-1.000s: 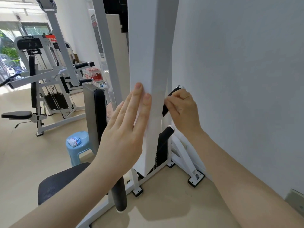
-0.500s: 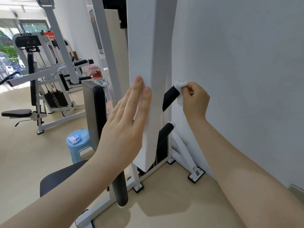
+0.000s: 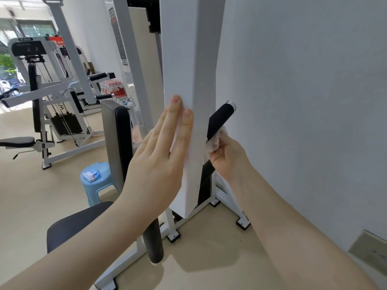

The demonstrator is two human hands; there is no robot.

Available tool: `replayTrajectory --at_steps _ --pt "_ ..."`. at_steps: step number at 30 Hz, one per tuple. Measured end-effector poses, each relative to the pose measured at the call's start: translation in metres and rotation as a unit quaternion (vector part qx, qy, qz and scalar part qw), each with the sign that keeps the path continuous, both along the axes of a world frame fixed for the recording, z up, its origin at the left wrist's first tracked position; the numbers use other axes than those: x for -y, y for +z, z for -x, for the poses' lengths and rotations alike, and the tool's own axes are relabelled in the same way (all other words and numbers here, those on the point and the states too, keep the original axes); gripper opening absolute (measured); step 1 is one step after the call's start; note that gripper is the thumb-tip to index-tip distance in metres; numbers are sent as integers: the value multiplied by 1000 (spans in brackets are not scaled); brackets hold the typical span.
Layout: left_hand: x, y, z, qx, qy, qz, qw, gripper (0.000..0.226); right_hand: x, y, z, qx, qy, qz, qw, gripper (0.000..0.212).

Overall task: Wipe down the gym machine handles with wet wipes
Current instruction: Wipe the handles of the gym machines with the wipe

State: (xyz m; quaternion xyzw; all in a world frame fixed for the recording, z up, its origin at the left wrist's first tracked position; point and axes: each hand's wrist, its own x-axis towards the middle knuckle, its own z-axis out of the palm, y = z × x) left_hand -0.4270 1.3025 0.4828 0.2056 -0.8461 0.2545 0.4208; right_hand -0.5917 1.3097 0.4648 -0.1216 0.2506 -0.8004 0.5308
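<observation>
Head view: right hand (image 3: 227, 159) clamped round a bunched wet wipe (image 3: 215, 141), pressing it against lower part of black handle (image 3: 219, 119), just behind white upright column (image 3: 189, 101), close to wall (image 3: 303, 101). Handle slanted, chrome end cap up top, bare. Left hand (image 3: 157, 162) flat on column face, fingers (image 3: 174, 114) straight and together, gripping nothing, apparently pinning a pale sheet against column, hard to confirm, white on white. Second black grip (image 3: 207, 170) below right hand, mostly hidden behind column. Pack of wipes (image 3: 91, 175) on blue stool (image 3: 96, 186), well apart, left of the seat back. Black roller pad (image 3: 154, 241) low near left forearm.

Risks: wipe bunched small, likely to cover only one side of handle, leaving far side untouched; tight gap to wall, knuckles prone to scraping; wipe could slip out on an upward stroke if pinch loosens.

Versus half a second ago: right hand down from chrome tip to lower handle, whole upper grip now exposed; left hand unchanged on column
</observation>
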Motion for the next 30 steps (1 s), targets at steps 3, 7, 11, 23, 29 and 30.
replayTrajectory --at_steps 3,7,11,23,29,30 --pt "1 -1 0 6 -1 -1 1000 64 -2 -11 4 -214 -143 -84 963 11" --pt "0 1 -1 11 7 -16 1000 64 1 0 -1 -563 -343 -84 747 15" --pt "-1 0 -1 25 16 -16 999 69 13 10 6 -745 -343 25 572 31" --pt "-1 -1 -3 31 6 -27 999 84 28 27 32 -769 -280 -88 568 31" --pt "3 -1 -5 28 3 -12 1000 81 39 19 35 -729 -336 -104 588 28" --pt "3 -1 -5 25 1 -14 1000 82 40 18 39 -741 -332 -100 575 30"
